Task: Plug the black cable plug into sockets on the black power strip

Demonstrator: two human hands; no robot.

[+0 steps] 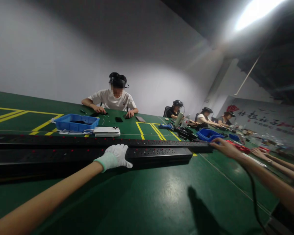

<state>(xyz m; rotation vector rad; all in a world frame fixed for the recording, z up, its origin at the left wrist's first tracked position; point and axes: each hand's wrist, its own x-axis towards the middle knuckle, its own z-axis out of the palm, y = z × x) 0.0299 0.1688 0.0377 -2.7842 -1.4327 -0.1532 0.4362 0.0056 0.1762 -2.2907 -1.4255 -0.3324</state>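
Laying a white-gloved left hand [116, 156] on the near black power strip [177, 156], low middle of the frame, spreading that grip, with thumb over the front side. Holding a bare right hand [222, 145] at the right end of the far power strip [186, 144], right of centre; cannot tell if pinching. Seeing both strips lying side by side on the green tabletop [161, 195], with uneven ends. Showing sockets [159, 151] and red dots [88, 150] already in; cannot tell about missing parts.
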